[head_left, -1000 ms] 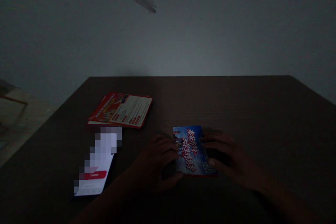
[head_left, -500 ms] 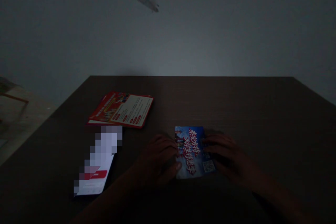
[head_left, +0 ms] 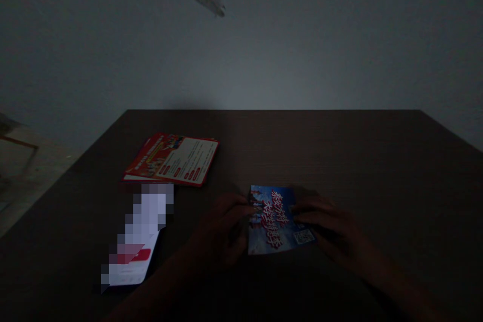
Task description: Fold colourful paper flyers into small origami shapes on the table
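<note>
both hands closed on the blue leaflet [head_left: 273, 224], one per side: left hand [head_left: 222, 229] at its left edge, right hand [head_left: 335, 229] at its right edge, fingers curled over the rims. too dark to tell where the thumbs sit or whether the leaflet is lifted off the table [head_left: 320, 146]. leaflet sits between the hands, printed face up, lettering and qr code [head_left: 304, 236] uncovered. edge hold looks chosen to load both sides evenly and leave the face visible. red card stack [head_left: 177, 161] lies farther back on the left, edges slightly fanned, probably put there to leave the hands room. phone [head_left: 138, 266] lies just in front of it, lit side up, near the left forearm; presumably parked within reach. neither hand touches stack or phone.
</note>
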Available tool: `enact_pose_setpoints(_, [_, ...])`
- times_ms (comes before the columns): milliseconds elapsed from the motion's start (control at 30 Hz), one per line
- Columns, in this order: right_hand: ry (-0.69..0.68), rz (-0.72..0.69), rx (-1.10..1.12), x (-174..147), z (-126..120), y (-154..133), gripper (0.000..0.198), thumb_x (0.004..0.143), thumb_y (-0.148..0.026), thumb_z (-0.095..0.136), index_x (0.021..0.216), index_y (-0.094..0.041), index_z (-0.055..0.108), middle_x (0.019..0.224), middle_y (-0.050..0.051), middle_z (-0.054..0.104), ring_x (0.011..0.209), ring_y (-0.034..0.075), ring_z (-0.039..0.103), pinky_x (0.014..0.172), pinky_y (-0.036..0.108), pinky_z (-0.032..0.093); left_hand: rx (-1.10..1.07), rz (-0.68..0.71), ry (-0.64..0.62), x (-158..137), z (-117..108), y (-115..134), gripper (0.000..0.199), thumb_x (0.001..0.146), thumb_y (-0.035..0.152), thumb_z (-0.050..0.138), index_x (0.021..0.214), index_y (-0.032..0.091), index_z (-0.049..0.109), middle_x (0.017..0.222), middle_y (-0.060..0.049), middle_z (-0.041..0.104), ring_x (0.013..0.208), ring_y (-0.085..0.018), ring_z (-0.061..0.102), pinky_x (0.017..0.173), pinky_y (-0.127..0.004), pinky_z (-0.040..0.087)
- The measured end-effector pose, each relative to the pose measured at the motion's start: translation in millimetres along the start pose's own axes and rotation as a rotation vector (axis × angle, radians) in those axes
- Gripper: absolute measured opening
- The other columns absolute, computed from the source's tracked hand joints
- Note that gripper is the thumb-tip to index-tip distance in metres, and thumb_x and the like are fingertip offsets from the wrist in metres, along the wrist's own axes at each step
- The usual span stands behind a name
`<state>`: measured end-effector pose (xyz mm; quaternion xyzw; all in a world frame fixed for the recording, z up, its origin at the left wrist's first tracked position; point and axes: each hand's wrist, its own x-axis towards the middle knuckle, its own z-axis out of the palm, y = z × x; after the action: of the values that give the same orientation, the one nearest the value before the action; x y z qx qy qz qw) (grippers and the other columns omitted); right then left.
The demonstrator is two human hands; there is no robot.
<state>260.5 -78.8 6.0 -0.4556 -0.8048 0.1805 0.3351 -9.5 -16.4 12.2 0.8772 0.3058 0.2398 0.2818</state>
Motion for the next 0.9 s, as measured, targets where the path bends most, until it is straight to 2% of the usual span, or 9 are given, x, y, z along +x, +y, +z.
enact_pose_setpoints(67, [0.022, -0.009, 0.014, 1.0, -2.0, -3.1, 0.033, 0.084, -0.01, 0.051, 0.111, -0.028, 0.057, 0.106, 0.007, 0.064, 0.098, 0.022, 0.061, 0.077, 0.037, 0.054, -0.022, -0.041, 0.044, -1.2, 4.5, -2.8, 0.032, 0.079, 0.01, 0.049, 0.109, 0.019, 0.058, 0.1, -0.009, 0.061, 0.09, -0.019, 0.059, 0.077, -0.034, 0.05])
enact_pose_setpoints(133, [0.046, -0.012, 0.03, 1.9, -3.9, -6.0, 0.033, 0.084, -0.01, 0.051, 0.111, -0.027, 0.057, 0.104, 0.007, 0.065, 0.096, 0.021, 0.062, 0.075, 0.035, 0.054, -0.062, -0.056, 0.065, -1.6, 7.0, -3.9, 0.028, 0.081, 0.015, 0.051, 0.108, 0.018, 0.06, 0.094, -0.007, 0.065, 0.083, -0.018, 0.062, 0.073, -0.033, 0.051])
enact_pose_setpoints(300, [0.119, 0.034, 0.027, 1.1, -4.8, -10.7, 0.027, 0.085, -0.013, 0.052, 0.106, -0.026, 0.062, 0.105, 0.008, 0.064, 0.096, 0.021, 0.063, 0.077, 0.033, 0.054, -0.165, -0.136, 0.088, 0.5, 6.2, -2.0, 0.029, 0.081, 0.015, 0.05, 0.105, 0.022, 0.065, 0.097, -0.004, 0.071, 0.087, -0.018, 0.066, 0.076, -0.032, 0.054])
enact_pose_setpoints(400, [0.208, 0.135, 0.028, -1.3, -2.6, -11.3, 0.023, 0.084, -0.015, 0.055, 0.101, -0.026, 0.066, 0.096, 0.007, 0.065, 0.086, 0.019, 0.065, 0.067, 0.028, 0.055, -0.154, -0.174, 0.144, 1.4, 2.4, -0.1, 0.027, 0.083, 0.017, 0.049, 0.103, 0.023, 0.067, 0.098, -0.003, 0.072, 0.087, -0.018, 0.068, 0.075, -0.033, 0.055])
enact_pose_setpoints(467, [0.262, 0.181, 0.092, -2.2, -0.7, -12.1, 0.021, 0.083, -0.018, 0.058, 0.1, -0.027, 0.067, 0.087, 0.005, 0.067, 0.078, 0.018, 0.066, 0.06, 0.026, 0.056, -0.111, -0.178, 0.169, 0.8, -0.2, 2.0, 0.026, 0.084, 0.019, 0.049, 0.103, 0.024, 0.067, 0.098, -0.003, 0.072, 0.085, -0.019, 0.068, 0.072, -0.032, 0.056])
enact_pose_setpoints(567, [0.314, 0.247, 0.237, -1.1, 2.6, -16.0, 0.018, 0.081, -0.025, 0.063, 0.096, -0.027, 0.071, 0.083, 0.004, 0.073, 0.073, 0.018, 0.069, 0.06, 0.026, 0.058, -0.071, -0.164, 0.202, -1.3, -1.9, 6.9, 0.026, 0.085, 0.021, 0.05, 0.103, 0.025, 0.068, 0.097, -0.003, 0.073, 0.084, -0.019, 0.069, 0.071, -0.031, 0.057])
enact_pose_setpoints(667, [0.333, 0.339, 0.384, 1.6, 6.6, -21.5, 0.017, 0.077, -0.034, 0.067, 0.091, -0.027, 0.074, 0.083, 0.004, 0.076, 0.072, 0.02, 0.071, 0.061, 0.026, 0.059, -0.115, -0.145, 0.26, -2.8, -0.4, 11.8, 0.023, 0.084, 0.021, 0.053, 0.1, 0.024, 0.07, 0.095, -0.003, 0.073, 0.084, -0.019, 0.069, 0.071, -0.029, 0.057])
enact_pose_setpoints(767, [0.374, 0.419, 0.44, 2.4, 10.3, -24.6, 0.02, 0.074, -0.041, 0.069, 0.086, -0.027, 0.076, 0.083, 0.005, 0.076, 0.072, 0.021, 0.072, 0.061, 0.028, 0.06, -0.203, -0.116, 0.297, -2.9, 1.9, 13.5, 0.022, 0.084, 0.02, 0.054, 0.097, 0.025, 0.071, 0.093, -0.003, 0.074, 0.082, -0.018, 0.07, 0.07, -0.026, 0.057])
enact_pose_setpoints(900, [0.45, 0.387, 0.465, 0.8, 11.9, -24.3, 0.014, 0.071, -0.036, 0.073, 0.082, -0.029, 0.076, 0.081, 0.004, 0.076, 0.074, 0.022, 0.072, 0.064, 0.029, 0.06, -0.281, -0.106, 0.337, -1.6, 2.1, 11.7, 0.022, 0.081, 0.015, 0.06, 0.095, 0.026, 0.072, 0.09, -0.001, 0.074, 0.081, -0.015, 0.07, 0.071, -0.022, 0.056])
